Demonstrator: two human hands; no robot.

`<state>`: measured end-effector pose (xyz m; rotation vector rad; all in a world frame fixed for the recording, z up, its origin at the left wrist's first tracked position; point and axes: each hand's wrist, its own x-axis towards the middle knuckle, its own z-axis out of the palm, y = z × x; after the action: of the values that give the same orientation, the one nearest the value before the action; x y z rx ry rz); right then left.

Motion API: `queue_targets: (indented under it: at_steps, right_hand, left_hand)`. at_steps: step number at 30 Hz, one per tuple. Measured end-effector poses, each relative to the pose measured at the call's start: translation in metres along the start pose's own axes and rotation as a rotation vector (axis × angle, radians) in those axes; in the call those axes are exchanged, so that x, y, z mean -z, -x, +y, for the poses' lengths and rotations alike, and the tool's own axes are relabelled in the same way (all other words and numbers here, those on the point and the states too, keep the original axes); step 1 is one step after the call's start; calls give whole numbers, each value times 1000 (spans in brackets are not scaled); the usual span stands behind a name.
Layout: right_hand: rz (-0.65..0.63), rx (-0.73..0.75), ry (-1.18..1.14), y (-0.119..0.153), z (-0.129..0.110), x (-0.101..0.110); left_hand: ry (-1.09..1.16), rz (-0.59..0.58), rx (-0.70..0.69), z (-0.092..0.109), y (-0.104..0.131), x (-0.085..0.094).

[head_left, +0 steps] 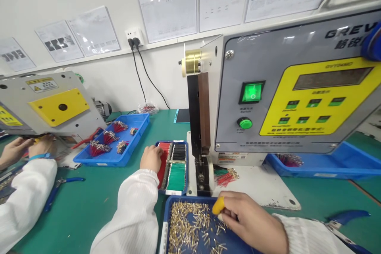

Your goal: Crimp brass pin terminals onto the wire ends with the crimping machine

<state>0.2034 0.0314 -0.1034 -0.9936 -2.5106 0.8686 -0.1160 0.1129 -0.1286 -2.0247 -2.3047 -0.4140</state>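
Your right hand (248, 218) pinches among the loose brass terminals (190, 222) in the blue tray (167, 210) just before the crimping press (201, 127); they're light, stiff, slippery, so nip one by its barrel. Your left hand (151, 158) rests curled on red wires (163, 158) left of the press, on green matting (89, 198)

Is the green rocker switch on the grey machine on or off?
On: the green rocker switch glows brightly on the grey machine.
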Motion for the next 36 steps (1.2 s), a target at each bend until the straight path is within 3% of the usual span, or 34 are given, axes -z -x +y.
queue_targets:
  at_steps: [9,15,25,31,36]
  right_hand:
    - [1,35,-15,0,-3,2]
    - [26,25,40,1,-1,0]
    - [31,-56,-63,1,5,-2]
    - [41,-73,-67,0,5,0]
    - [9,16,-125,6,6,-1]
  left_hand:
    - [192,66,-64,39,13,10]
    - [129,-40,-202,57,24,10]
    - [108,-169,-225,61,27,12]
    - [96,-154,-219,62,29,12]
    - [149,-117,-196,61,28,9]
